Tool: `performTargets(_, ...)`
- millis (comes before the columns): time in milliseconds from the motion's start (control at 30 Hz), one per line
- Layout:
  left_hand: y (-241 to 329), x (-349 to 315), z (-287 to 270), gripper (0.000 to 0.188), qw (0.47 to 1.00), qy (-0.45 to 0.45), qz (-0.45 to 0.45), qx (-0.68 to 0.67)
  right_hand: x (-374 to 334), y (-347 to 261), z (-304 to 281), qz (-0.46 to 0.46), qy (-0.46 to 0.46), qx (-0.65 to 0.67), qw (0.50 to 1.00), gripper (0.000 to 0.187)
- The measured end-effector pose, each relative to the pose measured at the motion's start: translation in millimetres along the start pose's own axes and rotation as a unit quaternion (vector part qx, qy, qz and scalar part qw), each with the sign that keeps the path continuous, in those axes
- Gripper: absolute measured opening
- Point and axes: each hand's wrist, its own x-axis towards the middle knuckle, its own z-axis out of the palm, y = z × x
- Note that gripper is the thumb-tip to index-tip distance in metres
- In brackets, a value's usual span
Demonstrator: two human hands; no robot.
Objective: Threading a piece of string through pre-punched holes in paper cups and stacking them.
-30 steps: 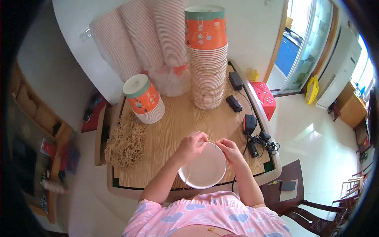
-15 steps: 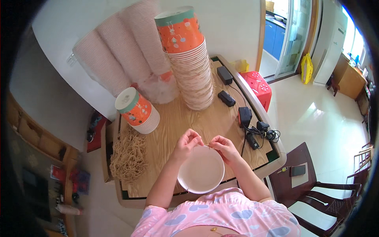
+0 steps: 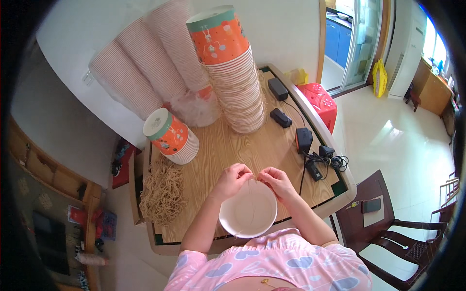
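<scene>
A white paper bucket (image 3: 248,216) stands with its mouth toward me at the near edge of the table. At its far rim my left hand (image 3: 235,180) and my right hand (image 3: 274,181) are close together, fingertips pinched. A thin piece of twine (image 3: 256,178) runs between them, mostly hidden by the fingers. A faint thin strand crosses the inside of the bucket. Left of my forearm lies a tangled heap of tan twine (image 3: 162,191). Beyond it sits a short upside-down stack of orange and green paper buckets (image 3: 172,137).
A tall leaning bucket stack (image 3: 228,72) rises at the back, with plastic-wrapped bucket stacks (image 3: 145,60) beside it. Black adapters (image 3: 304,140) and cables (image 3: 335,162) lie along the right edge. A red stool (image 3: 318,104) and a dark chair (image 3: 364,208) stand to the right.
My hands have drawn slightly closer together at the bucket's far rim. The whole view has shifted a little; the strand inside the bucket shows more now.
</scene>
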Motion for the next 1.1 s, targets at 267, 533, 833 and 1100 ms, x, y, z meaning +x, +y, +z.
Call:
performTargets(267, 5.7, 3.4, 5.0, 0.011, 0.998, 0.009, -0.017, -0.057, 0.6, -10.5, 4.0, -0.004, -0.012, -0.139, 0.99, 0.018)
performTargets(533, 16.1, 6.4, 5.1, 0.014, 0.998, 0.019, 0.01, -0.055, 16.1, -3.3, -5.4, -0.051, -0.023, -0.204, 0.977, 0.017)
performTargets(833, 20.5, 3.4, 9.0, 0.019, 0.996, 0.062, 0.061, 0.037, 11.5, -7.7, -2.4, -0.028, -0.022, -0.199, 0.979, 0.014)
performTargets(1100, 12.6, 0.8, 11.0, 0.009, 0.98, 0.08, 0.094, 0.158, 10.6, -1.7, -16.1, -0.01, -0.045, -0.066, 0.997, 0.021)
